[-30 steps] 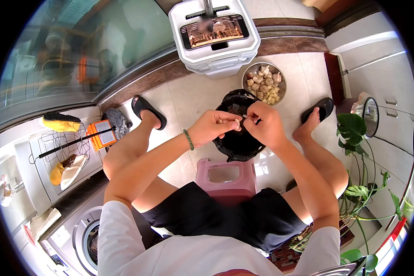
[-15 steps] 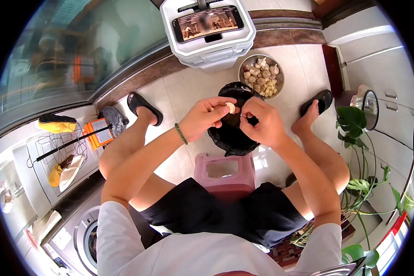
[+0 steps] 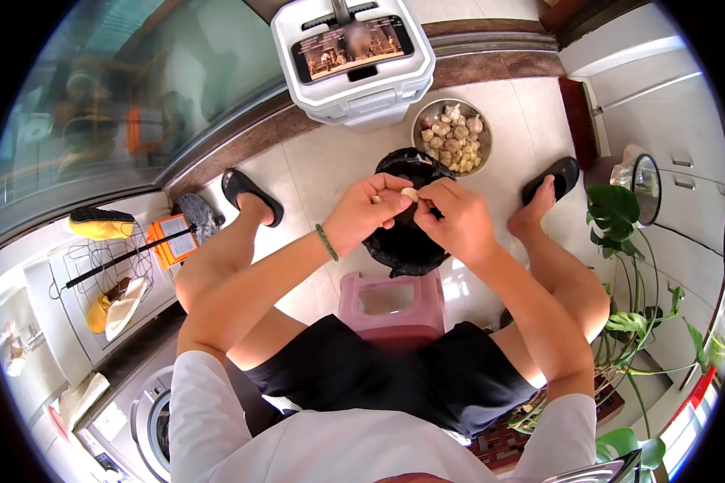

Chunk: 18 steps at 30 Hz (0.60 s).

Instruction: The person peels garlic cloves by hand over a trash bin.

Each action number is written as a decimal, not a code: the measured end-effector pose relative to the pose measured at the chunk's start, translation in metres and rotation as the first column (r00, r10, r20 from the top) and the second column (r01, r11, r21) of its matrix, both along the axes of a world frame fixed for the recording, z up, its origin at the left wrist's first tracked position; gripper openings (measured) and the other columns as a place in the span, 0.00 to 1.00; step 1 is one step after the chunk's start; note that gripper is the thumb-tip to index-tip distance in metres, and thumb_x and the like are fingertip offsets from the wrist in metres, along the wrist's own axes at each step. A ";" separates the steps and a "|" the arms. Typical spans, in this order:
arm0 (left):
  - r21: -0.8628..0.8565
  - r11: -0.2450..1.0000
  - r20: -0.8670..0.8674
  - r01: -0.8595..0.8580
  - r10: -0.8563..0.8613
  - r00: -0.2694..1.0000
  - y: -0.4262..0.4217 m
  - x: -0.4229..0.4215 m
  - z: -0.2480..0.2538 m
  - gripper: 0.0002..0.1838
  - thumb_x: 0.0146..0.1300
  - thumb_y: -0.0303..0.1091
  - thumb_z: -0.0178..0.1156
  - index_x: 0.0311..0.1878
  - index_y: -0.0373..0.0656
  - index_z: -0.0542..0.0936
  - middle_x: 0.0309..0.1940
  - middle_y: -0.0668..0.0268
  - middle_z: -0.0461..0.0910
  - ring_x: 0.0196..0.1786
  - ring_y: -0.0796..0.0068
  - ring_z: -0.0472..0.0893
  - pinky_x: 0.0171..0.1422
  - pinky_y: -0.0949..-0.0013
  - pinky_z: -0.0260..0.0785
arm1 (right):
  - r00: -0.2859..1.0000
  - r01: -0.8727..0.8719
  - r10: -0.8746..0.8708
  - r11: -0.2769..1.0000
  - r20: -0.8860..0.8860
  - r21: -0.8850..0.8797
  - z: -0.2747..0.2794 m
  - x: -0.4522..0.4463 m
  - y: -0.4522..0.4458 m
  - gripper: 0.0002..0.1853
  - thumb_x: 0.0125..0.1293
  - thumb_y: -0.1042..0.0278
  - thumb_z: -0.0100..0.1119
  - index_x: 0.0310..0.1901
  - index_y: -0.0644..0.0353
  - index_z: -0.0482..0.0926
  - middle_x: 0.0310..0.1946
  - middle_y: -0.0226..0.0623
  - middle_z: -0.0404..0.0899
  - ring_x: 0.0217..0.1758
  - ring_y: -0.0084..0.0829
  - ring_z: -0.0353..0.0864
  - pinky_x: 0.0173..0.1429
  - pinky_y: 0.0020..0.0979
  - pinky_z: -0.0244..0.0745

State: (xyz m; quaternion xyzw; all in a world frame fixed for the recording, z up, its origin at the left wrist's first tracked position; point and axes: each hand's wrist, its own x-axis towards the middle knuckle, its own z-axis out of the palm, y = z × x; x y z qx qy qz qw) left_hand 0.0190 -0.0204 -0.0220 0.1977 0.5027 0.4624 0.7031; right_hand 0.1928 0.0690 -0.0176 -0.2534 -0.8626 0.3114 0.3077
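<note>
My left hand [image 3: 368, 213] pinches a pale garlic clove [image 3: 410, 194] between thumb and forefinger, and another light piece shows against its curled fingers. My right hand [image 3: 457, 216] has its fingertips pressed together at the clove's right side. Both hands are over a bin lined with a black bag [image 3: 407, 249], whose inside is dark. Just beyond it, a round metal bowl [image 3: 488, 145] on the floor holds several garlic bulbs [image 3: 451, 129] and, at its near side, peeled cloves [image 3: 464, 161].
A pink stool [image 3: 392, 318] stands between my legs. At the top, a phone [image 3: 353, 50] lies on a white lidded box [image 3: 362, 101]. Leafy plants [image 3: 620, 217] and cabinets line the right; a wire rack with shoes [image 3: 113, 266] and a washing machine [image 3: 149, 419] are at left.
The clove between my fingers has turned and now touches my right fingertips. My right hand has come closer to my left after a small gap. The whole view has shifted slightly.
</note>
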 end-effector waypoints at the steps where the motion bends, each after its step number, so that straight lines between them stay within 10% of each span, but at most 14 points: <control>1: 0.003 1.000 -0.005 -0.002 0.002 1.000 0.000 0.003 0.001 0.15 0.68 0.34 0.62 0.55 0.40 0.77 0.41 0.74 0.81 0.31 0.90 0.71 0.35 0.80 0.66 | 1.000 -0.002 0.002 1.000 -0.005 0.003 0.000 0.000 0.000 0.06 0.49 0.78 0.64 0.29 0.58 0.77 0.25 0.35 0.76 0.24 0.40 0.78 0.27 0.38 0.75; 18: 0.043 0.999 -0.045 -0.021 0.023 0.999 0.001 0.007 0.010 0.16 0.73 0.33 0.55 0.60 0.40 0.76 0.39 0.75 0.78 0.31 0.89 0.67 0.34 0.81 0.63 | 0.997 0.078 -0.076 0.993 0.026 -0.091 -0.006 -0.009 -0.002 0.07 0.47 0.79 0.63 0.26 0.59 0.75 0.25 0.36 0.76 0.22 0.41 0.77 0.25 0.38 0.73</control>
